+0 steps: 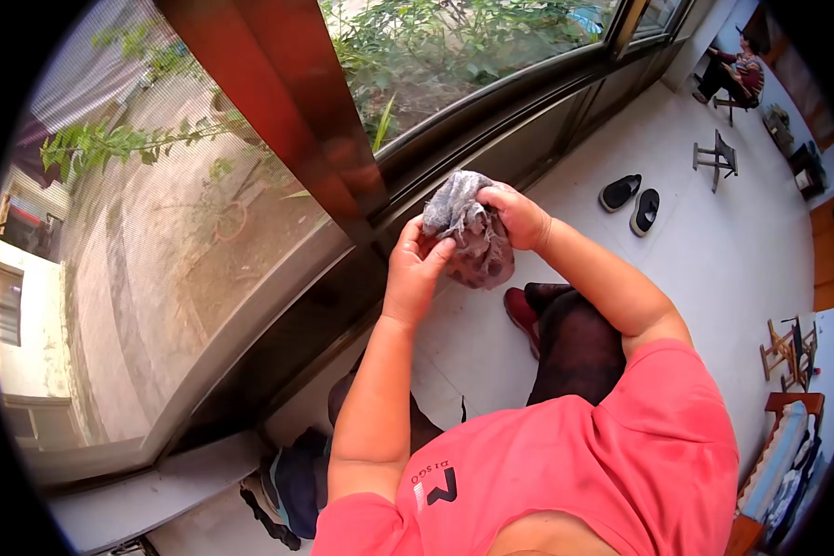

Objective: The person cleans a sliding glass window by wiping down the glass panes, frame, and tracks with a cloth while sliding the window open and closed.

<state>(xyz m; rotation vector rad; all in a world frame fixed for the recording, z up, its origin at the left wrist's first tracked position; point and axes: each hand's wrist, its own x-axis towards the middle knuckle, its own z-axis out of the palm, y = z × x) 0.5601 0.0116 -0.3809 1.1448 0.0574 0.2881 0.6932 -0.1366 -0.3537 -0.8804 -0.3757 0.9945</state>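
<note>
A crumpled grey cloth with frayed edges, like a rag, hangs between my two hands in front of the window frame. My left hand grips its left side, thumb and fingers pinched on the fabric. On the other side my right hand is closed on the cloth near its upper right edge. The lower part of the rag looks brownish with dark spots and droops below my fingers.
Just beyond the cloth runs the dark window sill, with a red-brown post at left. Black shoes and a folding stool are on the pale floor. Another person sits far right. A dark bag lies lower left.
</note>
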